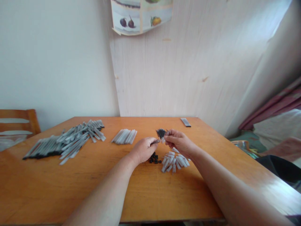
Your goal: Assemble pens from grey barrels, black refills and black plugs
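Observation:
My left hand (145, 149) is closed around a slim dark stick (155, 142), whose end points right. Close beside it, my right hand (175, 138) has thumb and fingers pinched together; whatever sits between them is too small to make out. Just behind the hands lies a row of thin black-and-clear sticks (161, 133). Small black plugs (154, 158) are scattered below my left hand, partly covered by it. A pile of short, whitish translucent caps (174, 162) lies under my right hand.
Clear tubes (124, 136) lie in a row left of my hands. Further left is a large heap of grey tubes with black ends (72, 138). A few similar tubes (185, 122) rest at the back right of the wooden table (94, 185). A chair (21, 121) stands at left.

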Demonstrator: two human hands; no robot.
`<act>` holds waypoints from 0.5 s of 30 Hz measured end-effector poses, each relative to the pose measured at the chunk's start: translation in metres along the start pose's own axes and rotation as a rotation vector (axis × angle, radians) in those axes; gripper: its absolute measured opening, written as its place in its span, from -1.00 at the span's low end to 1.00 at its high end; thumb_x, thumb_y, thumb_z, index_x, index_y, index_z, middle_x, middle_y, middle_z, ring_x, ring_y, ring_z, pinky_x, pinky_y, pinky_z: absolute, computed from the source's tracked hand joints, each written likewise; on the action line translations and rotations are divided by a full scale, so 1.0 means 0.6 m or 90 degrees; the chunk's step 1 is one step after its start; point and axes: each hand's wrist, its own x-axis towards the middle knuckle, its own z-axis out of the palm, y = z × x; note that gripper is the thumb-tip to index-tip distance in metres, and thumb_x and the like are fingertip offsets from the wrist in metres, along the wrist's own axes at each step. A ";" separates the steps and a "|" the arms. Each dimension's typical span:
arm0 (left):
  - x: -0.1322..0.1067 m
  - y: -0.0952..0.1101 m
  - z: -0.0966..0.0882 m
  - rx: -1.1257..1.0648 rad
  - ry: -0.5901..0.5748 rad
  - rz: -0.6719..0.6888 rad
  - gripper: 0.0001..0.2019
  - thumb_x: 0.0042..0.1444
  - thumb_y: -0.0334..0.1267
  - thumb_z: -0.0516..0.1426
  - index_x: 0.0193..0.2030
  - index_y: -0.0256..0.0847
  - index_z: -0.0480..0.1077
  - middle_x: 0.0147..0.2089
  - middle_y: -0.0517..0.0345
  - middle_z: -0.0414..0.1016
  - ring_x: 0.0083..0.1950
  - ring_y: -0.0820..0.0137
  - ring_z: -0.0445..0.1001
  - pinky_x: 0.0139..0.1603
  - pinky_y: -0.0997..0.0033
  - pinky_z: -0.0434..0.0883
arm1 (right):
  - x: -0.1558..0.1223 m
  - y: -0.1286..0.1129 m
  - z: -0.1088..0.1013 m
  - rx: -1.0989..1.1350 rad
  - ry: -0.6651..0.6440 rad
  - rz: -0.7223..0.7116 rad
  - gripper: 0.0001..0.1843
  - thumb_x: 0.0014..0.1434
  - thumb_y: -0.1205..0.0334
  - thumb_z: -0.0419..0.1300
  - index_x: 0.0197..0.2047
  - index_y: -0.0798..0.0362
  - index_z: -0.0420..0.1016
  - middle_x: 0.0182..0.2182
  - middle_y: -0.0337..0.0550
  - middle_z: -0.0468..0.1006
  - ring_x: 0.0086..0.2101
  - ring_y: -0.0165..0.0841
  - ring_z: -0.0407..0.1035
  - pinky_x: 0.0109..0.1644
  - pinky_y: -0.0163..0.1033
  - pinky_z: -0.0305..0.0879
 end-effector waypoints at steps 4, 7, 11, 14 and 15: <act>0.000 -0.002 0.001 0.004 0.006 0.005 -0.72 0.21 -0.22 -0.01 -0.09 -0.17 0.49 -0.11 0.09 0.56 -0.08 0.33 0.47 0.00 0.37 0.35 | 0.003 0.002 -0.004 -0.011 -0.003 0.009 -0.75 0.10 0.08 0.22 -0.35 0.07 0.30 -0.54 -0.27 0.45 -0.60 -0.52 0.20 -0.51 -0.36 0.07; 0.000 -0.002 0.001 0.008 0.009 0.012 -0.73 0.22 -0.21 -0.01 -0.13 -0.18 0.49 -0.14 0.09 0.57 -0.10 0.33 0.48 -0.03 0.37 0.35 | 0.003 -0.002 -0.010 -0.034 0.026 0.014 -0.76 0.09 0.08 0.21 -0.38 0.06 0.29 -0.56 -0.28 0.44 -0.61 -0.53 0.17 -0.53 -0.36 0.03; 0.000 -0.005 0.002 0.010 0.020 -0.002 -0.72 0.21 -0.19 0.00 -0.10 -0.19 0.49 -0.12 0.08 0.57 -0.09 0.32 0.48 0.00 0.34 0.35 | -0.001 -0.013 -0.025 -0.126 0.076 0.028 -0.81 0.06 0.14 0.19 -0.39 0.07 0.31 -0.59 -0.30 0.39 -0.62 -0.53 0.14 -0.56 -0.37 -0.02; 0.001 -0.011 0.003 0.010 0.029 -0.009 -0.71 0.21 -0.19 0.01 -0.06 -0.18 0.48 -0.08 0.07 0.56 -0.06 0.32 0.48 0.03 0.33 0.35 | -0.002 -0.018 -0.042 -0.252 0.089 0.050 -0.87 0.02 0.21 0.18 -0.36 0.09 0.38 -0.58 -0.29 0.39 -0.57 -0.50 0.19 -0.51 -0.37 0.04; 0.001 -0.013 0.003 0.009 0.031 -0.009 -0.70 0.21 -0.19 0.00 -0.04 -0.18 0.47 -0.06 0.07 0.56 -0.05 0.32 0.48 0.04 0.33 0.34 | -0.002 -0.017 -0.048 -0.305 0.088 0.055 -0.88 0.00 0.23 0.17 -0.36 0.10 0.40 -0.58 -0.28 0.39 -0.55 -0.48 0.22 -0.49 -0.36 0.06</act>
